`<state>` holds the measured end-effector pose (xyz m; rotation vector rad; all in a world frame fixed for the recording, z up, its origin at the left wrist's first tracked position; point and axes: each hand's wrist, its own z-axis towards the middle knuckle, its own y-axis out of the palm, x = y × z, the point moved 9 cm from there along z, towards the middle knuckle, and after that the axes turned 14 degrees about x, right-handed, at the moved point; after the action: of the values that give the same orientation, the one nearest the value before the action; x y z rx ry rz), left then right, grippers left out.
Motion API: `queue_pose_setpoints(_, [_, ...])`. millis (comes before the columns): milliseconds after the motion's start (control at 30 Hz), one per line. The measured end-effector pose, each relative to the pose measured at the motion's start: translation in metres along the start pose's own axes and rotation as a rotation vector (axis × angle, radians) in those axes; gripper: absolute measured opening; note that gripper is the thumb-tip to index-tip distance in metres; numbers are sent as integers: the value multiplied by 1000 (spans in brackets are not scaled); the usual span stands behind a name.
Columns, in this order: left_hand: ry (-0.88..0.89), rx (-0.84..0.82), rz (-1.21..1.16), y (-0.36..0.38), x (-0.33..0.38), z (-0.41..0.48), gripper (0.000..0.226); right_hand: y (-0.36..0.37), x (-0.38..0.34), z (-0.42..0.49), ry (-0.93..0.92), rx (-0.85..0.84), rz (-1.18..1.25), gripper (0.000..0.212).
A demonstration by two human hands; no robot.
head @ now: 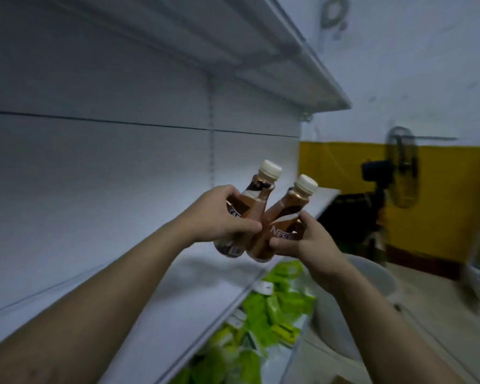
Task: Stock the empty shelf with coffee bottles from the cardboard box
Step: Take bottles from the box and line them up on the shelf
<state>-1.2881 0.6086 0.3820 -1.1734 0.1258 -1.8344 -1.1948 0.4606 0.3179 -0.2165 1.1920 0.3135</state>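
Two brown coffee bottles with white caps hang side by side above the white shelf board [178, 295]. My left hand [219, 214] grips the left bottle [254, 195] around its middle. My right hand [308, 239] grips the right bottle [281, 214] lower down, over its label. Both bottles lean to the right and touch near their bases. The shelf board beneath them carries nothing. The cardboard box is out of view.
A second white shelf [302, 59] juts out overhead. Green packets [275, 309] fill the shelf below. At the right stand a yellow wall [441, 203], a fan [402, 167] and a grey round tub [372, 284] on the floor.
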Motion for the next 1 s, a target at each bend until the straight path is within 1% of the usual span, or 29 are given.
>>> queue_pose_setpoints(100, [-92,99,144,-74,-35,-19,47,90,-9,-2,-67,-290,-93,51])
queue_pose_setpoints(200, [-232,187,208,-141,-74,-50,52,174,-7,-22,-100,-521,-162,53])
queue_pose_setpoints(333, [-355,258,340,-211,-112,-94,44,262,0,-56,-89,-769,-194,51])
queue_pose_setpoints(467, [-422,307,476,-252,-137,-119,44,324,2,-88,-108,-974,-216,49])
queue_pose_setpoints(567, [-430,405,554,-277,-142,-120,48,346,4,-98,-80,-1037,-190,51])
queue_pose_setpoints(700, [-380,369,687,-294,-138,-116,41,348,8,-103,-90,-1079,-221,49])
queue_pose_setpoints(733, [-367,364,729,-299,-136,-116,40,348,8,-102,-114,-1056,-253,49])
queue_pose_setpoints(800, [-357,340,802,-304,-134,-114,41,351,3,-97,-193,-951,-334,45])
queue_pose_setpoints(833, [-359,325,826,-305,-134,-113,44,354,1,-94,-225,-898,-357,42])
queue_pose_setpoints(900, [-369,311,865,-309,-133,-114,55,365,-5,-97,-279,-857,-369,38])
queue_pose_setpoints(967, [-366,318,948,-314,-131,-116,62,380,-10,-103,-326,-845,-361,43])
queue_pose_setpoints(1000, [-365,318,984,-317,-130,-117,62,387,-10,-104,-302,-832,-341,47])
